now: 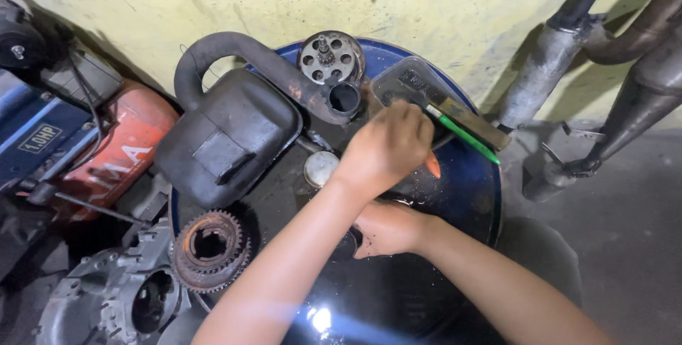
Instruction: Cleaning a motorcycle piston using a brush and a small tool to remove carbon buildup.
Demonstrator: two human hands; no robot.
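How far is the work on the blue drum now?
Done: engine parts lie loose, the black airbox and toothed gear set aside. In hand: the left hand holds a green-handled tool over a clear container; the right hand rests on the blue drum. What is left cannot be judged.

white-bordered blue label [40, 138] on blue machine, far left

Under both hands, the blue drum lid [474, 196] shines glossy and wet with oil. By the left hand [387, 147], a green plastic brush handle [465, 137] and a clear, smeared plastic tub [408, 82]. Left of the hands, a matt black metal muffler [227, 135]; below that, a rusty, rough steel gear [210, 249].
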